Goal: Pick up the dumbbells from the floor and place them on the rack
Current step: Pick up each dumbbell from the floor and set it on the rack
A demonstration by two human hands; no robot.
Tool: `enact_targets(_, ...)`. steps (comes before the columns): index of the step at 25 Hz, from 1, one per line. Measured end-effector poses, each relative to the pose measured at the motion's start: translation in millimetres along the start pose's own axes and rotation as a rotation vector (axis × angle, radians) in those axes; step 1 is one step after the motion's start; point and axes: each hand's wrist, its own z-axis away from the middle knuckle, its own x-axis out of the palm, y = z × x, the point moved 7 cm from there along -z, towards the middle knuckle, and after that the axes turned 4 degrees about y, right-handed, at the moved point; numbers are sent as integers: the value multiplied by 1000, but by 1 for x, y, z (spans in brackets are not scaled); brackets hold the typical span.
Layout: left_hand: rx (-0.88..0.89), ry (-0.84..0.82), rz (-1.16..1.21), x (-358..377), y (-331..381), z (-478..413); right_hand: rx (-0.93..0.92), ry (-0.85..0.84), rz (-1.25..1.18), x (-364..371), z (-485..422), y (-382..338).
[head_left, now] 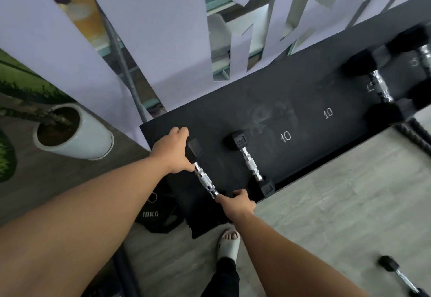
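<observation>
A black rack shelf (303,101) with white "10" marks runs from centre to upper right. At its left end lies a small dumbbell (204,179) with a chrome handle and black hex heads. My left hand (173,151) grips its far head and my right hand (238,204) grips its near head. A second small dumbbell (249,162) rests on the shelf just to the right. Larger dumbbells (380,84) sit at the shelf's right end. One more dumbbell (401,275) lies on the grey floor at lower right.
A white plant pot (93,138) stands left of the rack. A black 10KG weight plate (155,217) lies under the shelf's left end. My sandalled foot (229,242) is just before the rack. A thick rope (415,136) hangs at right.
</observation>
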Motion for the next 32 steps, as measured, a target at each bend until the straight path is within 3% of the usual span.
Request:
enact_targets(10, 185, 159, -31, -90, 133, -52, -107, 165, -145, -145, -14, -61)
enact_targets(23, 229, 126, -15, -50, 325, -168, -8, 250, -201, -301, -152, -50)
enact_targets(26, 254, 190, -19, -46, 363, -196, 0, 293, -234, -331, -183, -54)
enact_targets(32, 334, 249, 54, -28, 436, -250, 19, 494, -428, -373, -230, -54)
